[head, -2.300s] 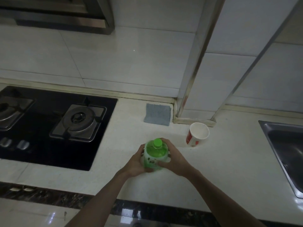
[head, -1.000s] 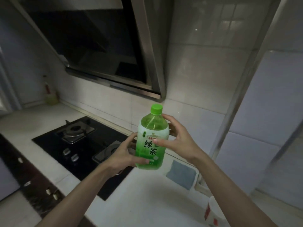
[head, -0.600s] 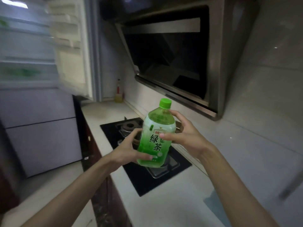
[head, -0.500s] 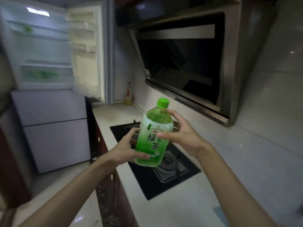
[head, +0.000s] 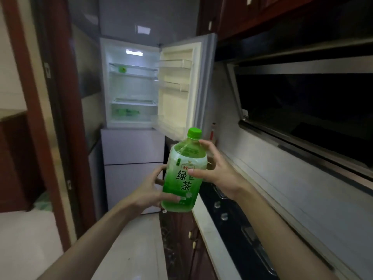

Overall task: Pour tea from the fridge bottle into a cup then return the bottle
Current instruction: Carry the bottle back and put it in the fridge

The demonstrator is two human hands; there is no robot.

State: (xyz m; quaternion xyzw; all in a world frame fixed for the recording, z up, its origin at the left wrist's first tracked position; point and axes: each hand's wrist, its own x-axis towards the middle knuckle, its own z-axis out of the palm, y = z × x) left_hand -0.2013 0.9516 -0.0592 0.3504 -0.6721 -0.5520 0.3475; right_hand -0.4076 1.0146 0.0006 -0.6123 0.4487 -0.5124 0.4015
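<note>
Bottle point(head: 184, 174) of green tea, head view: one clear plastic bottle with a green screw cap point(head: 194, 132) on, a green-and-white label printed with two large green characters, and pale green liquid filling it up to the shoulder. It is held upright, slightly tilted, in mid-air in front of the fridge point(head: 141, 102) and above the edge of the bench point(head: 214, 235). Two hands grip it: the left hand point(head: 153, 190) wraps the lower body from the left, the right hand point(head: 218, 170) clasps the upper label, its thumb across the front. Fridge upper door point(head: 181, 87) stands open; the lit compartment holds one small green item on the top shelf and blurred green items in the bottom drawer. Door shelves look bare.
</note>
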